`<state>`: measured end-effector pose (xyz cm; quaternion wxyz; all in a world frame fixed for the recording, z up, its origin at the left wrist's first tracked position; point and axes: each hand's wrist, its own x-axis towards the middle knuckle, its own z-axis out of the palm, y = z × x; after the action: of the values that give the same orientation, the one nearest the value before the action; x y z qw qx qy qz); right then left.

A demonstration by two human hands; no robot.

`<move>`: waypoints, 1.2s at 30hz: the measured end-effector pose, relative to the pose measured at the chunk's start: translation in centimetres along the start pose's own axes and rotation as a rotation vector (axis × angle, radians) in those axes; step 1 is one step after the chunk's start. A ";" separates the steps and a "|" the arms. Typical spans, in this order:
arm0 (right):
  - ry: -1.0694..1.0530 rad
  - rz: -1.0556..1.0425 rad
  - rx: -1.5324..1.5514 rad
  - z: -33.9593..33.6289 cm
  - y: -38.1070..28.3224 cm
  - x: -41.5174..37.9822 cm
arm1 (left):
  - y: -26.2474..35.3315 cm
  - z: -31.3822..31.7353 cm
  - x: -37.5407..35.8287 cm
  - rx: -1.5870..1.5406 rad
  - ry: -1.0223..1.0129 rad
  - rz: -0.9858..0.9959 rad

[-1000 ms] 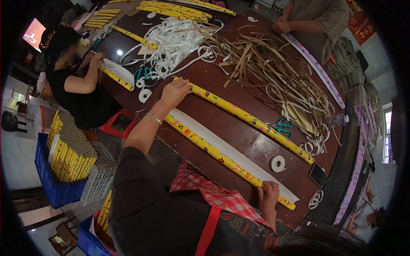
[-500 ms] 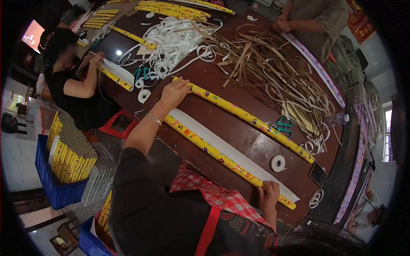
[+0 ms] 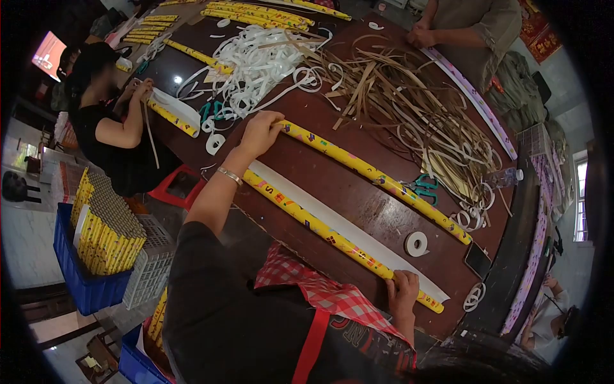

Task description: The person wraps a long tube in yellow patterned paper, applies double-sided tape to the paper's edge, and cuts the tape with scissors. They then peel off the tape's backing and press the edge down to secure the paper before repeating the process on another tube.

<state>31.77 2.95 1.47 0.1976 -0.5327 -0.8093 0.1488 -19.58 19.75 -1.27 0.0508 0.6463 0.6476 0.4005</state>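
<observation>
Resting open left hand [image 3: 259, 133] on yellow tube [image 3: 374, 174]; right hand [image 3: 403, 294] pinching nearer tube [image 3: 332, 240], brown table [image 3: 358, 205].

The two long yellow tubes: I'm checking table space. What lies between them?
In the head view, between the near yellow tube and the far yellow tube lie a white paper strip along the near one, then bare brown table.
</observation>
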 end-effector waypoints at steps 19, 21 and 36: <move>-0.014 0.008 0.002 -0.2 -0.1 0.1 | -0.5 1.2 0.5 0.013 -0.019 -0.196; -0.009 0.007 0.000 -0.2 -0.2 0.1 | -0.6 1.1 0.5 0.022 -0.057 -0.192; 0.006 -0.001 0.004 0.0 0.0 0.0 | -0.7 1.9 0.5 0.018 0.012 -0.225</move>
<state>31.79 2.93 1.44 0.2012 -0.5323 -0.8087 0.1487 -19.12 21.17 -2.79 0.0859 0.5673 0.7199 0.3905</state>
